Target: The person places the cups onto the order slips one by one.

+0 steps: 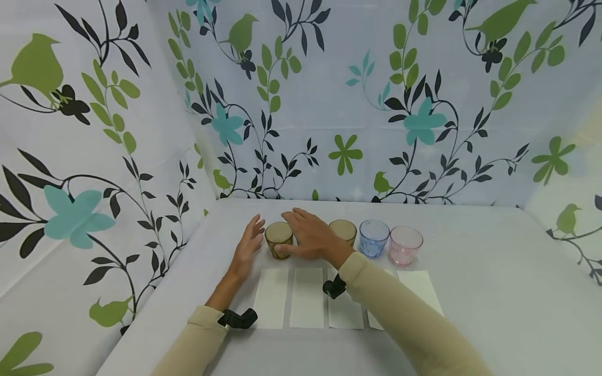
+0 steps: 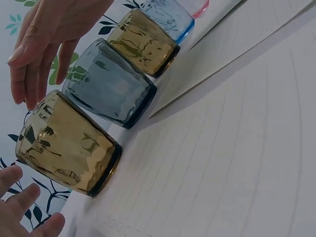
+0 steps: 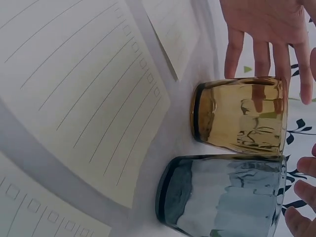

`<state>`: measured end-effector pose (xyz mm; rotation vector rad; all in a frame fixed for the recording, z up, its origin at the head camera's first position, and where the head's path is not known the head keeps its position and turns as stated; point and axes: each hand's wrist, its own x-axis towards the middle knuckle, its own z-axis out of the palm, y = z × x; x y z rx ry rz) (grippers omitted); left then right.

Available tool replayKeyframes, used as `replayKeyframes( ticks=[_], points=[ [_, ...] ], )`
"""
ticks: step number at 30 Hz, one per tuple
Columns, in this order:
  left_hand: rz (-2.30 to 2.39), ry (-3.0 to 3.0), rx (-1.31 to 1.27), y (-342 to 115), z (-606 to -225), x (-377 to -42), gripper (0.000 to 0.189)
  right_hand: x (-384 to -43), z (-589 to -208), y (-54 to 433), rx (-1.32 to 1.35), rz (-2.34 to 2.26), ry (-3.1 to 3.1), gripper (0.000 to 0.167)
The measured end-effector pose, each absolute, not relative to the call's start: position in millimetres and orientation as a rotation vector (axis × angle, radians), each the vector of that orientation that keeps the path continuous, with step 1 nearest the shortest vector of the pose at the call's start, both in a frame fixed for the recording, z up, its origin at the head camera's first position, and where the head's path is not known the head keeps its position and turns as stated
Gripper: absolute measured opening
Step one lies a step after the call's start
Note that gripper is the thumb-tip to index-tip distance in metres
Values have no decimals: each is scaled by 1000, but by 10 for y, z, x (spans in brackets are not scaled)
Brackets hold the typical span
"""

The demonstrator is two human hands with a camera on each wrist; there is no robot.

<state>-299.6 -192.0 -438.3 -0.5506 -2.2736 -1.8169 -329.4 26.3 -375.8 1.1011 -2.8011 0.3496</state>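
A row of tumblers stands on the table. At its left end is an amber glass (image 1: 279, 241); my left hand (image 1: 246, 249) is beside it with fingers extended, and a gap shows between fingertips and glass in the left wrist view. My right hand (image 1: 312, 236) reaches over the row, fingers loosely straight and holding nothing. It hides a grey-blue glass (image 2: 111, 84) from the head view; the wrist views show that one close against the amber glass. Farther right follow a second amber glass (image 1: 344, 230), a light blue glass (image 1: 374, 239) and a pink glass (image 1: 405, 245).
Several cream paper strips with ruled lines and small checkboxes, one a lined sheet (image 1: 307, 297), lie side by side in front of the glasses. My right forearm crosses over some. A curtain (image 1: 291, 120) printed with leaves and birds hangs behind the white table (image 1: 489, 292).
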Motion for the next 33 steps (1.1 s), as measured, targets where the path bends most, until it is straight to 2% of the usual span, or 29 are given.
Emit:
replayKeyframes(
  ticks=[14,23,33],
  points=[
    [-2377,-2011,-383,-1921,-4426,-3139,60,-3378,-3849,158,1049,286,-2901,86],
    [-2540,-1864,-311,-1938,-4523,-3160,60,-3429,-3864,67,1046,231,-2942,81],
    [-2608,-1808,-306,-1888,-4433,-3153,56,-3461,-3850,24,1028,220,-2954,80]
  ],
)
